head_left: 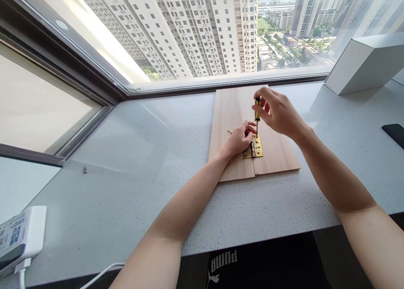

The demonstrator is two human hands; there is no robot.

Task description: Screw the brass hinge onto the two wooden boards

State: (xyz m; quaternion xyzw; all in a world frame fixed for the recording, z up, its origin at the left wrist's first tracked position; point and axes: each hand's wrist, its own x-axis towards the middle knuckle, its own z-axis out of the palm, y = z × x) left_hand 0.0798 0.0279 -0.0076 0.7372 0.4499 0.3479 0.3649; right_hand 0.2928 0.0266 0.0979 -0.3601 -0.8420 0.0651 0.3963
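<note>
My right hand (277, 112) grips a screwdriver (258, 111) by its yellow and black handle. The shaft points straight down, its tip at the top of a brass-coloured hinge (258, 147). This hinge lies open across the seam between two wooden boards (227, 112), with dark holes showing in its right leaf. Over the hinge's upper left part rests my left hand (240, 139), fingers curled together close to the screwdriver tip. What those fingers pinch, if anything, is hidden. A small thin screw-like piece (229, 131) shows on the left board beside my left hand.
The boards lie on a speckled grey counter (176, 188) against a window frame (170, 92). A white box (360, 66) stands at the right, with a dark flat object (394, 133) near it. At the lower left are a white device (34, 230) and a cable (104, 272).
</note>
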